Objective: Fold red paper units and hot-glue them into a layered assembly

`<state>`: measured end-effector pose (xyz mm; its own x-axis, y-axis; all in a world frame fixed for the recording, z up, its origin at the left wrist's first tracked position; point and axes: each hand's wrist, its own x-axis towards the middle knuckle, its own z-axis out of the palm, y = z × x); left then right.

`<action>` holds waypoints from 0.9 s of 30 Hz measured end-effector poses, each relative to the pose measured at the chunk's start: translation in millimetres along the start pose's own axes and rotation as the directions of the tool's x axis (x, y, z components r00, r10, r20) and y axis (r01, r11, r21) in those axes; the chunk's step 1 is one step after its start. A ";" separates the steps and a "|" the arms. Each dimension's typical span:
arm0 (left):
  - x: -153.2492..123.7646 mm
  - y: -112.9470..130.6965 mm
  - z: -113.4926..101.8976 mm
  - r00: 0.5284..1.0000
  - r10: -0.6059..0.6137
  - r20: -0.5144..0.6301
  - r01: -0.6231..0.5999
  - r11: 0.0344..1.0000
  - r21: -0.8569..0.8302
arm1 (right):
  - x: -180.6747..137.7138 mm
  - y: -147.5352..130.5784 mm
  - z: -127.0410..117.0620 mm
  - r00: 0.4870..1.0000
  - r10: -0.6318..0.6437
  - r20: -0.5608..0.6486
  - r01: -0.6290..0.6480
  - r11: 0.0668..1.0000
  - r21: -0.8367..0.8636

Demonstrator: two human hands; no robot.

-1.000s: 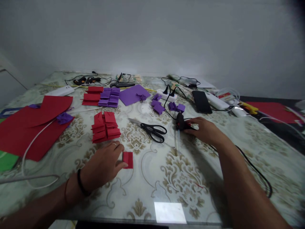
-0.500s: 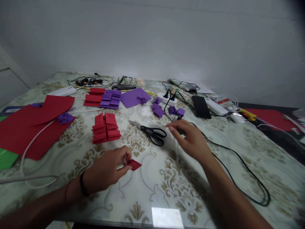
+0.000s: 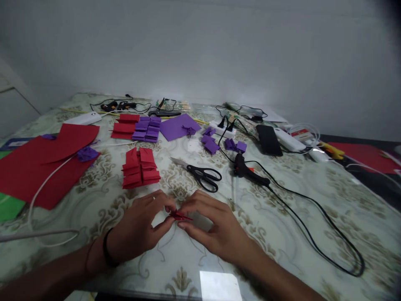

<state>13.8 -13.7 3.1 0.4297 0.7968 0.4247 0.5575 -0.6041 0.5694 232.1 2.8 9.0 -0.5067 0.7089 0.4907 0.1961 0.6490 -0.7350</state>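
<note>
A small folded red paper piece [image 3: 179, 216] is pinched between the thumb and fingers of my left hand [image 3: 140, 221], low over the front middle of the table. My right hand [image 3: 216, 221] meets it from the other side, with thumb and fingertips closed around the same piece. Part of the paper is hidden by the fingers. Scissors [image 3: 200, 173] with black handles lie just beyond my hands, blades toward the upper left. To the right rests a black glue gun [image 3: 250, 171] with its cord. Behind my left hand sits a group of folded red paper pieces [image 3: 140, 168].
Large red sheets [image 3: 40, 167] lie at the left. Farther back are purple folded pieces [image 3: 146, 129], a purple sheet [image 3: 175, 127], a white power strip [image 3: 223, 129] and a black phone [image 3: 268, 140]. The glue gun's black cord [image 3: 326, 209] loops across the right side.
My right hand has left the glue gun, which now shows fully, and moved left and nearer to the red paper. My left hand still holds the piece, turned more edge-on.
</note>
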 end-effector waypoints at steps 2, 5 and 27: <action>0.7 1.1 0.0 1.000 0.005 0.011 -0.005 1.000 -0.005 | -1.7 1.8 1.9 1.000 -0.006 -0.020 0.006 1.000 0.020; 2.1 3.6 -1.3 0.999 0.023 0.043 -0.021 0.999 -0.047 | -4.8 2.0 2.1 0.999 -0.016 -0.039 0.018 0.999 0.043; 10.5 12.4 -12.3 0.917 -0.170 0.362 0.344 0.797 -0.496 | -15.0 1.4 -1.4 0.974 0.121 -0.193 -0.104 0.990 0.098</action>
<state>16.4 -12.7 23.2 0.5561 0.8303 0.0376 0.2402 -0.2038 0.9491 241.2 -6.5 1.3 -0.3078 0.8220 0.4791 0.1645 0.5419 -0.8242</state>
